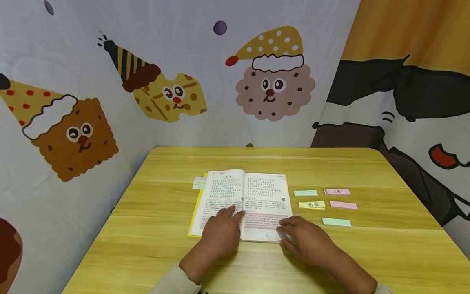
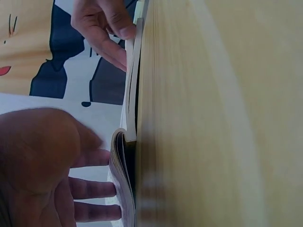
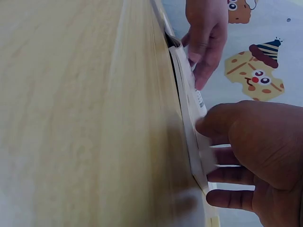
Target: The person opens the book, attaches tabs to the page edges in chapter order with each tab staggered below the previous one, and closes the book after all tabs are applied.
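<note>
An open book (image 1: 265,190) with printed text lies flat on the table, a yellow edge (image 1: 195,218) showing along its left side. My left hand (image 1: 222,232) rests its fingertips on the lower left page beside the spine. In the left wrist view its fingers (image 2: 94,188) reach straight to the curved page. At the lower right corner of the book is my right hand (image 1: 312,241), its fingertips touching the right page's outer edge. The right wrist view has that thumb (image 3: 213,120) against the page, with the other fingers extended along the edge.
Right of the book lie small paper pads: a green one (image 1: 305,193), a pink one with writing (image 1: 337,192), a yellow one with writing (image 1: 311,205), a plain pink one (image 1: 343,205) and another green one (image 1: 336,222). Paper tabs (image 1: 198,183) stick out at the book's left. A cartoon-printed curtain (image 1: 220,134) borders the wooden table (image 1: 147,253).
</note>
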Tool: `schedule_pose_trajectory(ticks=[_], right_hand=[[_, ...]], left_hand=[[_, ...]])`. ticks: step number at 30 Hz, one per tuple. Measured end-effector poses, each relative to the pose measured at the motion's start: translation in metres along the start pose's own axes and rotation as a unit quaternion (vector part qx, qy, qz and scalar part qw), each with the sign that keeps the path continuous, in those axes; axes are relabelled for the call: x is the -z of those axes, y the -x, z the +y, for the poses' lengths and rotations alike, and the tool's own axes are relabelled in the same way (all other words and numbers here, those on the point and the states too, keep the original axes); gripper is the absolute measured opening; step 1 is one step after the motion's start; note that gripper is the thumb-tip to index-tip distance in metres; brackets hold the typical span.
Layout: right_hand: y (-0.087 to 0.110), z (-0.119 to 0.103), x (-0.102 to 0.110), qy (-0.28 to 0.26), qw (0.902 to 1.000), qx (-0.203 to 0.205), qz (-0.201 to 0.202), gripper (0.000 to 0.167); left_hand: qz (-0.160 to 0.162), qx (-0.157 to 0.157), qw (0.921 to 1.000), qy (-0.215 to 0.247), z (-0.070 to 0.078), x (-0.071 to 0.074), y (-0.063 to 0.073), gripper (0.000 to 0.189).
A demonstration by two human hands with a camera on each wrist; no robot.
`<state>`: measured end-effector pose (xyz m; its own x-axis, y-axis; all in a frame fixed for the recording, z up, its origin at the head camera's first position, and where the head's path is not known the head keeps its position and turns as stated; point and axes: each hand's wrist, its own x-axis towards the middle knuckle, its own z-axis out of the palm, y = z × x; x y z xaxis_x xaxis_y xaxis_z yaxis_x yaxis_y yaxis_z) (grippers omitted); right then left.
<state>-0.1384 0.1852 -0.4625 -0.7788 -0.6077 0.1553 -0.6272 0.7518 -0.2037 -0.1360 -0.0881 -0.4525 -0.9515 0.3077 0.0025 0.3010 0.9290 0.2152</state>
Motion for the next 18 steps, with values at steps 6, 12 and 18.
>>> schedule_pose_trajectory(ticks=[6, 12, 18], right_hand=[[-0.003, -0.001, 0.001, 0.010, 0.9994, -0.005, 0.032, 0.012], [-0.008, 0.000, 0.002, 0.026, 0.9938, 0.011, 0.107, 0.014], [-0.014, -0.008, 0.008, 0.007, 0.9804, 0.046, 0.192, 0.019]], left_hand=[[-0.019, 0.004, 0.9998, 0.010, 0.002, 0.002, 0.001, 0.067], [-0.023, 0.003, 0.9996, 0.013, 0.002, 0.002, 0.002, 0.078], [-0.013, 0.000, 0.9999, 0.011, 0.001, -0.002, -0.001, 0.085]])
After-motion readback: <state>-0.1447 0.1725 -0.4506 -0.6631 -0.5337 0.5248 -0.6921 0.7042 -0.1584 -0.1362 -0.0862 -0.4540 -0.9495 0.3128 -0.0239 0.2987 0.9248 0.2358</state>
